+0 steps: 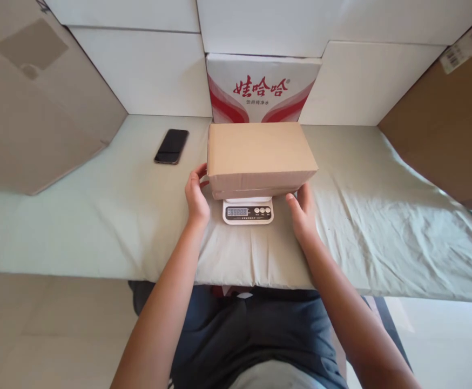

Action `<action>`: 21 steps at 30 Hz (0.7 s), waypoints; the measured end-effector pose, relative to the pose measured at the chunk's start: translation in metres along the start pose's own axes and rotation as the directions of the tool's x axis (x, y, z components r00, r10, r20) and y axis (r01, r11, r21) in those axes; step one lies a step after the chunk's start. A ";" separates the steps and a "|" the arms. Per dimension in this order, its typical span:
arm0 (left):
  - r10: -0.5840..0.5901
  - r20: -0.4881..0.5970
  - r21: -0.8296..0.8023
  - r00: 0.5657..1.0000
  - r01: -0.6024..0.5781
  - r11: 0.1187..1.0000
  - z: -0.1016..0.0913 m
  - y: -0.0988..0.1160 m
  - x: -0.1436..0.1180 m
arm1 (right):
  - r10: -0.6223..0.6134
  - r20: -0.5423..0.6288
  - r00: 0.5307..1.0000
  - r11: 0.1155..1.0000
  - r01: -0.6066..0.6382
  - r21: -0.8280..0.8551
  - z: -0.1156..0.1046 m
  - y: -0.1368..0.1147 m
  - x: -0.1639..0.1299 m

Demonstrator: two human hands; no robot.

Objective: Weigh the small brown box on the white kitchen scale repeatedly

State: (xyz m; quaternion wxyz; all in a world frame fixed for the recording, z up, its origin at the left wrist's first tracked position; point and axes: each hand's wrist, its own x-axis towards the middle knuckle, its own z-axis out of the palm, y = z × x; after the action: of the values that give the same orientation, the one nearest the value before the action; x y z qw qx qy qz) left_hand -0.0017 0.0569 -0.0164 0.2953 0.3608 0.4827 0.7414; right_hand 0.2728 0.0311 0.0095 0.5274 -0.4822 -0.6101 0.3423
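Observation:
A closed brown cardboard box [260,148] is over a small white digital kitchen scale [248,220], covering its platform; whether its weight rests there I cannot tell. The scale's display and buttons face me. My left hand [197,194] holds the box's left side, its fingers partly hidden behind the edge. At the front right corner, my right hand [301,210] grips the box, thumb in front and the other fingers partly out of sight beneath or beside it.
A dark phone [172,146] lies left of the box on the pale green cloth [139,216]. Behind stands a white and red carton [266,67] against white boxes [147,70]. Large brown cartons flank the table at left [37,119] and right [442,124].

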 end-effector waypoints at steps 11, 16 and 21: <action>-0.042 0.060 -0.059 0.997 0.046 0.997 0.004 0.001 -0.022 | -0.046 -0.029 0.999 0.990 0.049 0.133 0.006 0.013 -0.008; -0.025 0.065 -0.020 0.998 0.027 0.999 0.001 -0.002 -0.022 | -0.026 -0.031 0.999 0.987 0.031 0.160 0.006 0.007 -0.010; 0.041 0.035 0.042 0.999 -0.042 0.998 -0.001 -0.006 -0.016 | -0.011 -0.005 1.000 0.983 0.012 0.184 0.009 0.002 -0.014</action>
State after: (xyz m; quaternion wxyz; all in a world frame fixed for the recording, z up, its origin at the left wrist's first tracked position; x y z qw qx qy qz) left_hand 0.0067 0.0460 -0.0260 0.2803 0.3897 0.4857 0.7305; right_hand 0.2644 0.0197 0.0012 0.5728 -0.4288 -0.5775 0.3931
